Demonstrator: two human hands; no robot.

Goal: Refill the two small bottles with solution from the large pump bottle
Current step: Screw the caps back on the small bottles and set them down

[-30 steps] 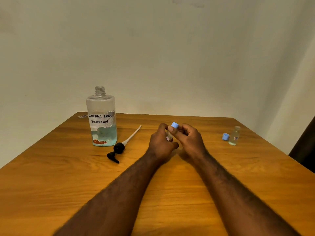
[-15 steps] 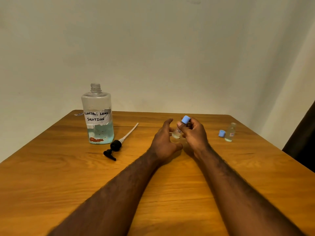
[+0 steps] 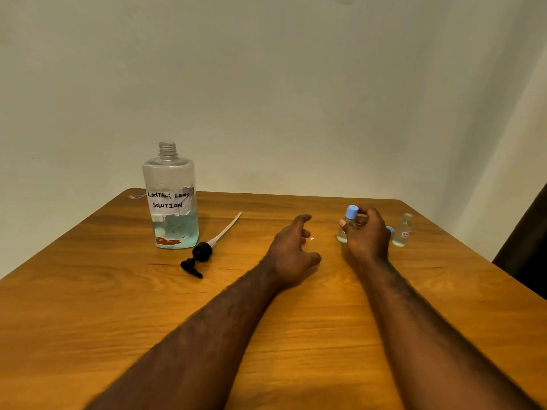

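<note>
Capped small bottle (image 3: 348, 224), carried rightward since 0.5 s ago toward far right corner of tabletop (image 3: 310, 335), gripped by right hand (image 3: 367, 239) beside 1 uncapped small bottle (image 3: 403, 230); left hand (image 3: 291, 250) released, fingers loose.

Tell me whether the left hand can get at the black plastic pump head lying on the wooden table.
Probably yes. The left hand is open and holds nothing. The black plastic pump head lies to its left on the wooden table, with only bare wood between them.
</note>
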